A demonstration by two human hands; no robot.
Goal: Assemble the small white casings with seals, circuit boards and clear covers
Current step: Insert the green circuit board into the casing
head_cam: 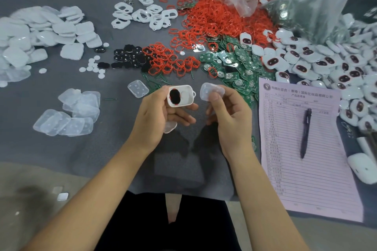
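Grey table (85,149) strewn with parts — left hand (155,112) grips casing (180,96), right hand (230,112) pinches clear cover (211,90).

A grey felt-covered table (61,149) is strewn with parts: frosted clear plastic covers (67,114) near left, red rubber seal rings (216,18) heaped far centre, green circuit boards (234,67) beside them, white assembled casings (326,61) at right, and a pink printed form (318,179) bearing a black pen (305,132).
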